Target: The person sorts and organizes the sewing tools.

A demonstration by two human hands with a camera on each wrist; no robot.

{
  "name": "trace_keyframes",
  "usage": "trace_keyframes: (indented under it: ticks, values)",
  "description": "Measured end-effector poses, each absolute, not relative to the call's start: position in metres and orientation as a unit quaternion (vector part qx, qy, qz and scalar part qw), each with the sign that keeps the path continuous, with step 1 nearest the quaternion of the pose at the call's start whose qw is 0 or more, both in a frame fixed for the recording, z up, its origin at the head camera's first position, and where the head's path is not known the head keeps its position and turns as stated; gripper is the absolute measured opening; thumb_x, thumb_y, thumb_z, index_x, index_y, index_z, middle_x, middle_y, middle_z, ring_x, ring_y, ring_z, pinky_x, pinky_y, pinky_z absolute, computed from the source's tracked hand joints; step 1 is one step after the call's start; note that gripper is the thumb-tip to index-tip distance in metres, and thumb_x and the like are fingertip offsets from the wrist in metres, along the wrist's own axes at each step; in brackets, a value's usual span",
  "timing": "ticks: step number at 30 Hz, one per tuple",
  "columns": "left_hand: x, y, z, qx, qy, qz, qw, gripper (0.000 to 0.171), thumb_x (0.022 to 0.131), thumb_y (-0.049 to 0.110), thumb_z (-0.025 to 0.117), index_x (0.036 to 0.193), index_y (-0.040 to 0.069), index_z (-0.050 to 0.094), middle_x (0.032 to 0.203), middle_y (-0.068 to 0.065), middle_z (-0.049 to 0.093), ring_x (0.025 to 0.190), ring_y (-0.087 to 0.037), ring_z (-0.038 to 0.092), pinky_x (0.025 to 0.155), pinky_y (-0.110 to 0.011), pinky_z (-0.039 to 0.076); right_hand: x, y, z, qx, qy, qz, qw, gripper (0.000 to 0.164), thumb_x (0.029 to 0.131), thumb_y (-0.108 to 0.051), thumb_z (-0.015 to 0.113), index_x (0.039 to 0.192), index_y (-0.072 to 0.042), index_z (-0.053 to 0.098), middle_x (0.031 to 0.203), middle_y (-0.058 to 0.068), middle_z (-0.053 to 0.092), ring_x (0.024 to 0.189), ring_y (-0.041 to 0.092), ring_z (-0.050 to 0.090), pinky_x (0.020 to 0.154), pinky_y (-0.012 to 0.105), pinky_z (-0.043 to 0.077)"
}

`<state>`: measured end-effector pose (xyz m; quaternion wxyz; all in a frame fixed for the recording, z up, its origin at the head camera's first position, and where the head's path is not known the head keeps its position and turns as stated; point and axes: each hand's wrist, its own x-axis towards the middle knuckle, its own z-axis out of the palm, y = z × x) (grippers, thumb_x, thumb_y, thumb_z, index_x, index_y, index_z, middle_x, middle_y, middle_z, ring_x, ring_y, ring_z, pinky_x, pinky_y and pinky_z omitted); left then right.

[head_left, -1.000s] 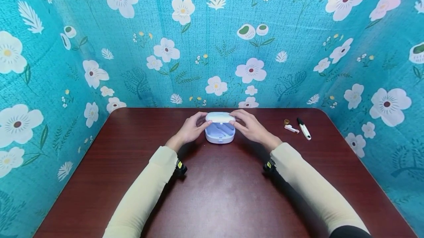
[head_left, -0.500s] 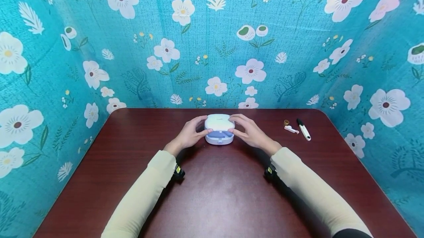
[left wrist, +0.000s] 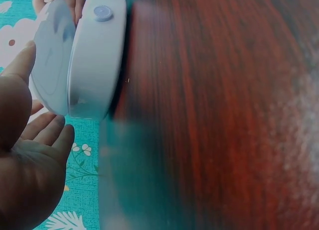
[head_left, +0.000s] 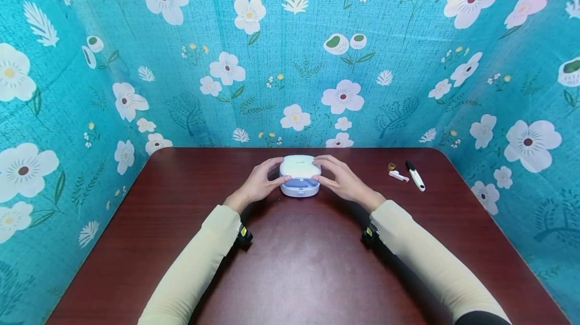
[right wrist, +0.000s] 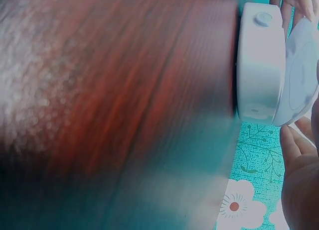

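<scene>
A pale lavender-white case point(head_left: 300, 192) with rounded corners sits near the table's far edge in the head view. Its hinged lid point(head_left: 300, 166) is tilted partway down, leaving a gap at the front. My left hand point(head_left: 259, 181) holds the lid's left side, thumb at the front edge and fingers farther back. On the opposite side my right hand point(head_left: 342, 180) grips it the same way. A round button point(left wrist: 102, 12) shows on the case's front in the left wrist view. The right wrist view shows the lid's underside point(right wrist: 299, 75) slanting away from the base. What lies inside is mostly hidden.
Right of the case lie a small gold-brown ring-like piece point(head_left: 391, 166), a small white and pink piece point(head_left: 399, 176) and a slim white tool with a black end point(head_left: 416, 176). Floral turquoise cloth point(head_left: 272, 63) hangs behind the dark red-brown table point(head_left: 290, 264).
Over the first half second both hands tipped the lid forward and down from a more upright position, so its top now shows. Since then hardly anything has moved.
</scene>
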<state>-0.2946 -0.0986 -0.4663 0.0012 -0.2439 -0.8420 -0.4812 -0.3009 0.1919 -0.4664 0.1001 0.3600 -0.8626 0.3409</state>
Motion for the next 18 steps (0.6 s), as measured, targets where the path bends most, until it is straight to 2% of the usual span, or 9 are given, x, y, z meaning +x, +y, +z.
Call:
trace_keyframes:
  ticks: [18]
  values:
    - [-0.2956, -0.0998, -0.4689, -0.247, -0.841, -0.482, -0.003, 0.064, 0.095, 0.021, 0.076, 0.149, 0.001, 0.047, 0.149, -0.016, 0.050, 0.137, -0.029, 0.052, 0.111, -0.040, 0.042, -0.2989, 0.1919, -0.4670, 0.360, -0.868, 0.329, 0.097, 0.046, 0.099, -0.031, 0.071, 0.138, -0.009, 0.061, 0.144, 0.010, 0.055, 0.133, 0.028, 0.052, 0.110, 0.052, 0.042]
